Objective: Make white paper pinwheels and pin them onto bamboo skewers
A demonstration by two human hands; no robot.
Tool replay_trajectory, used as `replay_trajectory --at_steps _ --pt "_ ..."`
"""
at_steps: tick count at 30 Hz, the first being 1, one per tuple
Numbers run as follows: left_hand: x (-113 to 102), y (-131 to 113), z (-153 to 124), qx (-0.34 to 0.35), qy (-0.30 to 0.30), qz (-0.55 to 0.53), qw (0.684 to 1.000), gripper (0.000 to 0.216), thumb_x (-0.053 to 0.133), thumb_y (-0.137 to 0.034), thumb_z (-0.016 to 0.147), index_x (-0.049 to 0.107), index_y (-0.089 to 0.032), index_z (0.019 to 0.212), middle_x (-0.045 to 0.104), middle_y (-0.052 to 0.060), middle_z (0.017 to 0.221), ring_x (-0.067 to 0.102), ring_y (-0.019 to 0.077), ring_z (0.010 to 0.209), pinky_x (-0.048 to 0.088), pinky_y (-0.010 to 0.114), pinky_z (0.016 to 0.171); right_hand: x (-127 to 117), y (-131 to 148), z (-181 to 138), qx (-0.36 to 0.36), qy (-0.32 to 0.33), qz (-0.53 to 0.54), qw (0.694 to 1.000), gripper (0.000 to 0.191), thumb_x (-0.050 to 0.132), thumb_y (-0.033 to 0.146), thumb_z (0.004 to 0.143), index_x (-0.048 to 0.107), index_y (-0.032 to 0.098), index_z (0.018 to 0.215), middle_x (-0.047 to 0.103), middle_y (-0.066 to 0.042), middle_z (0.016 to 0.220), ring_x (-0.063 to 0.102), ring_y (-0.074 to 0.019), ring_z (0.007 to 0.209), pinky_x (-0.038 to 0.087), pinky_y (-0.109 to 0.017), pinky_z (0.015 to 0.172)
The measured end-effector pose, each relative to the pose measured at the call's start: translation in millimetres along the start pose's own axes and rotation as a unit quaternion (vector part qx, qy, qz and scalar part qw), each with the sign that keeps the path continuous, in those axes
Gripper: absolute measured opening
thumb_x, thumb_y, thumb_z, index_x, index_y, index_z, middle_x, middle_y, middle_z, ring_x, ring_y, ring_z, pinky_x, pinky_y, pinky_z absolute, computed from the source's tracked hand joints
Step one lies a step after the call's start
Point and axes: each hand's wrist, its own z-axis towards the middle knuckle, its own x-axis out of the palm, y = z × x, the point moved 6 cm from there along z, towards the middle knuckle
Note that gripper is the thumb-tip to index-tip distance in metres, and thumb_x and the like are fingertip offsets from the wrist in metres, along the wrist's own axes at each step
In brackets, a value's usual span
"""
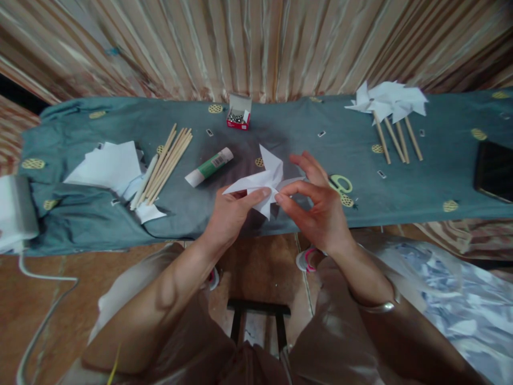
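Note:
Held above the near edge of the cloth is a white paper pinwheel (272,170), its folded blades spread out. My left hand (232,211) grips it from the left, the thumb pressed on the paper near its middle. From the right, my right hand (318,206) pinches with thumb and forefinger close to the pinwheel's centre, the other fingers raised. Whether a small pin sits in that pinch is too small to make out. A green and white glue stick (209,167) lies left of the pinwheel. Behind it stands an opened red box (239,118) of small metal pins.
Wooden sticks (166,166) lie beside stacked white paper (110,168) on the left. Finished pinwheels on sticks (390,104) rest at the back right. Scissors (340,184) lie by my right hand. A dark phone-like object (494,171) and a white box (16,208) sit at opposite ends.

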Motion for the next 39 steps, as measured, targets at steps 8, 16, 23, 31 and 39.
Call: replay_trajectory --at_steps 8,16,23,31,39 --pt "-0.6 0.8 0.3 0.008 -0.009 0.012 1.000 0.021 0.081 -0.031 0.063 0.076 -0.019 0.080 0.077 0.006 0.092 0.070 0.0233 0.086 0.053 0.033 0.077 0.8 1.8 -0.1 0.000 -0.002 0.005 1.000 0.013 0.062 0.032 0.084 0.068 0.025 0.075 0.056 -0.003 0.140 0.035 -0.0299 0.143 0.027 -0.057 0.116" --pt "1.2 -0.9 2.1 0.013 -0.006 -0.002 1.000 0.018 0.079 -0.030 0.063 0.075 -0.018 0.077 0.076 0.005 0.086 0.069 0.0216 0.081 0.053 0.033 0.077 -2.3 6.8 0.1 -0.010 -0.019 0.004 1.000 0.013 0.064 0.034 0.085 0.068 0.024 0.077 0.058 -0.004 0.138 0.039 -0.0296 0.141 0.030 -0.056 0.115" --pt "4.5 1.0 4.6 -0.020 0.033 -0.028 0.999 0.013 0.079 -0.029 0.063 0.074 -0.020 0.071 0.075 0.004 0.076 0.069 0.0227 0.079 0.054 0.036 0.079 -10.0 -27.2 5.5 0.143 -0.086 0.229 0.959 0.037 0.073 0.046 0.077 0.064 0.024 0.105 0.068 -0.009 0.123 0.063 -0.0260 0.117 0.049 -0.047 0.102" --pt "5.1 1.1 1.6 0.002 0.046 0.028 0.999 0.020 0.081 -0.029 0.060 0.075 -0.017 0.074 0.073 0.004 0.072 0.065 0.0171 0.067 0.050 0.029 0.068 26.6 -32.5 1.2 0.290 0.044 0.410 0.864 0.058 0.086 0.036 0.056 0.061 0.025 0.108 0.075 0.001 0.081 0.072 -0.0204 0.071 0.061 -0.037 0.069" --pt "1.1 -4.1 1.9 0.045 0.021 0.095 0.994 0.016 0.081 -0.026 0.059 0.076 -0.019 0.072 0.074 0.002 0.074 0.064 0.0179 0.068 0.051 0.029 0.067 31.6 -32.0 4.0 0.289 0.034 0.393 0.872 0.054 0.083 0.027 0.054 0.060 0.024 0.102 0.074 0.004 0.072 0.069 -0.0177 0.062 0.057 -0.029 0.054"
